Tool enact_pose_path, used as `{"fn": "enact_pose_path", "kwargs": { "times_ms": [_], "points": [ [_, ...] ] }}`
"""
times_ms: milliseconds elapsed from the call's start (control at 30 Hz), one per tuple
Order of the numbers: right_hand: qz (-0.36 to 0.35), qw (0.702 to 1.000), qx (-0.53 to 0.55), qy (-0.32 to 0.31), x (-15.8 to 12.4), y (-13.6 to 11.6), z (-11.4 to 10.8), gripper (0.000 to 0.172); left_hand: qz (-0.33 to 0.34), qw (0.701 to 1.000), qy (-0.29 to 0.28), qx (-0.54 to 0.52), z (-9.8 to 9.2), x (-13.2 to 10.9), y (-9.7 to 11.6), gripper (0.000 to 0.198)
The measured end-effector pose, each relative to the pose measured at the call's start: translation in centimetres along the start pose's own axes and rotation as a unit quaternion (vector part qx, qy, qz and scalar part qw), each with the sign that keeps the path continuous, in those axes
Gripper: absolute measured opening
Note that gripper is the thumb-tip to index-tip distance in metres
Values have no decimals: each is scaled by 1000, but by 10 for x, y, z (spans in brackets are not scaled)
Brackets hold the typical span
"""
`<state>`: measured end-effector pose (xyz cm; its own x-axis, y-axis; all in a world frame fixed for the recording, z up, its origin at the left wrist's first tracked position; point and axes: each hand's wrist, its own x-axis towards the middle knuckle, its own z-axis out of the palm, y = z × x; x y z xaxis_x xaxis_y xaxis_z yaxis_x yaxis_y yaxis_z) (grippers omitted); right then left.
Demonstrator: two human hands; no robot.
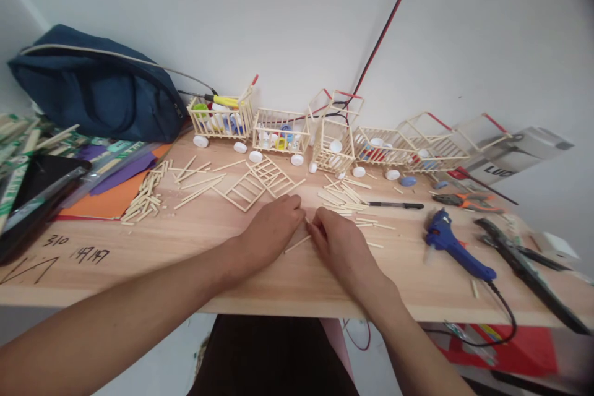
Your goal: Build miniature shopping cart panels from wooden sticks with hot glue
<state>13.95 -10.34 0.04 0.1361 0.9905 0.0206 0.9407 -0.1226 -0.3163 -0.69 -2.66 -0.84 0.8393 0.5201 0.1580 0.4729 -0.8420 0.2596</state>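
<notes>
Near the middle of the table my left hand (277, 228) is closed, its curled fingers hiding whatever they pinch. Just to its right is my right hand (338, 238), with thumb and fingers pressed together; what is in them is too small to make out. The fingertips of both hands almost meet. Below them a thin wooden stick (297, 244) lies on the tabletop. Ladder-like stick frames (245, 190) lie beyond my left hand. Past my right hand is a loose pile of short sticks (341, 196).
Stick-built mini carts (281, 130) with white wheels line the wall. On the right are a black pen (396, 205), blue glue gun (457, 247), orange-handled pliers (464, 201) and a black tool (529, 278). Leftward are cut sticks (143, 198), coloured sheets (109, 198) and a blue bag (97, 86).
</notes>
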Motion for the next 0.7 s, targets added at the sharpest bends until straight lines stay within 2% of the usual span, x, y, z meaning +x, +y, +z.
{"fn": "enact_pose_path", "kwargs": {
  "times_ms": [367,567,700],
  "points": [
    [-30,998,42,21,-9,6,2,18,4,1000,8,15,3,1,-2,20],
    [-33,994,105,27,-17,16,-1,5,-11,1000,1,16,-2,0,2,24],
    [-32,991,122,50,-20,19,-2,10,-6,1000,1,11,-2,0,1,25]
  ]
}}
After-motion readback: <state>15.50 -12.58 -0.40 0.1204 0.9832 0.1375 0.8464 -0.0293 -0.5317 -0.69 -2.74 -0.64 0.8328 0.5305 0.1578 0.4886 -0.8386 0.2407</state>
